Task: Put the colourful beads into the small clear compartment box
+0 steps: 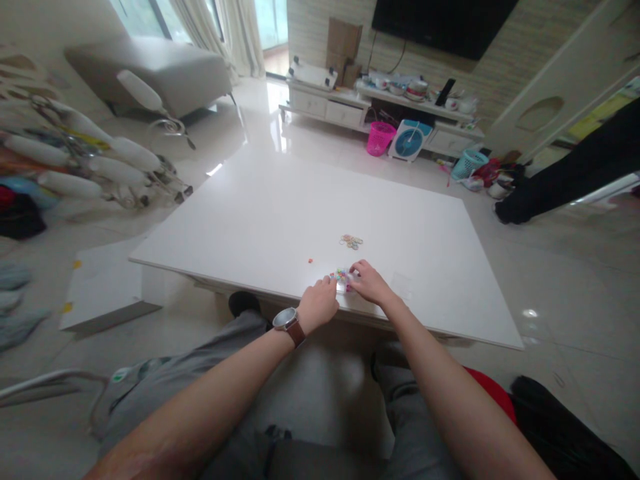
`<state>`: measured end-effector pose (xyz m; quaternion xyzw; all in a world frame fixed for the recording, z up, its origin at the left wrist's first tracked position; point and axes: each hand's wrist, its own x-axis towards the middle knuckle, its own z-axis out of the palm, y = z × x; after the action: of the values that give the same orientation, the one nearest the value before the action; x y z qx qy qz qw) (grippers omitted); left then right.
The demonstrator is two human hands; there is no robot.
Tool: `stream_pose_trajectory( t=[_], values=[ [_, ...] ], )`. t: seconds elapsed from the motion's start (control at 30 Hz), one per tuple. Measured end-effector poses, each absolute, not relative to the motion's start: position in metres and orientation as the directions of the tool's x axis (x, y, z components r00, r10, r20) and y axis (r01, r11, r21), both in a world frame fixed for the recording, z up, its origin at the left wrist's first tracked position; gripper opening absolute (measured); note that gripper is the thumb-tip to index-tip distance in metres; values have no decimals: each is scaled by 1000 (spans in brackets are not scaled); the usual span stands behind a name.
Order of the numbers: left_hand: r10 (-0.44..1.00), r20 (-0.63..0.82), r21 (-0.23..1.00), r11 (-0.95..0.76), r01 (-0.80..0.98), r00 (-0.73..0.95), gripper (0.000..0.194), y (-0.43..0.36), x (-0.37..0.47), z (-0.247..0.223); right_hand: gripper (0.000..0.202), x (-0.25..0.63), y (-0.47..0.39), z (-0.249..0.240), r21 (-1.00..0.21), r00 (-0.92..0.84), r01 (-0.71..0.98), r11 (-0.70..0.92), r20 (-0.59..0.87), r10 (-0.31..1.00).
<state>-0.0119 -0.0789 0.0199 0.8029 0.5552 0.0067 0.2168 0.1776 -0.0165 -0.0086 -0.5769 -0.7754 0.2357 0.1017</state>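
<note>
A small clear box (342,281) with colourful little pieces stands near the front edge of the white table (280,220). At its left side is my left hand (320,303), with a watch on the wrist; its fingers are closed together by the box and a small orange piece. My right hand (369,281) touches the box's right side, fingers curled in, and what they pinch is too small to name. Behind the box lies a small pile of rings (351,241). A tiny orange-red piece (311,261) rests to the left. A flat clear lid (401,285) lies to the right.
Beyond the table are a low white cabinet (320,105), a pink basket (381,139) and a blue-and-white fan (410,140). A white box (107,283) stands on the floor at the left. A person's dark-clothed leg (565,167) shows at the right.
</note>
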Motion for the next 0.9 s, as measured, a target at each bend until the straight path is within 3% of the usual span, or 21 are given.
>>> stream_pose_trajectory(
  t=[0.13, 0.33, 0.73, 0.9],
  values=[
    [930, -190, 340, -239, 910, 315, 27, -65, -18, 8, 24, 178, -17, -12, -472, -331, 852, 226, -151, 932],
    [908, -144, 364, -322, 874, 394, 43, -54, -25, -10, 20, 179, -18, -13, -493, -373, 833, 252, -162, 914],
    [907, -133, 348, -336, 876, 400, 32, -46, -30, -12, 18, 178, -18, -11, -526, -384, 818, 234, -195, 903],
    [918, -150, 350, -299, 888, 368, 35, -44, -30, -13, 19, 178, -17, -12, -529, -388, 815, 237, -194, 901]
  ],
)
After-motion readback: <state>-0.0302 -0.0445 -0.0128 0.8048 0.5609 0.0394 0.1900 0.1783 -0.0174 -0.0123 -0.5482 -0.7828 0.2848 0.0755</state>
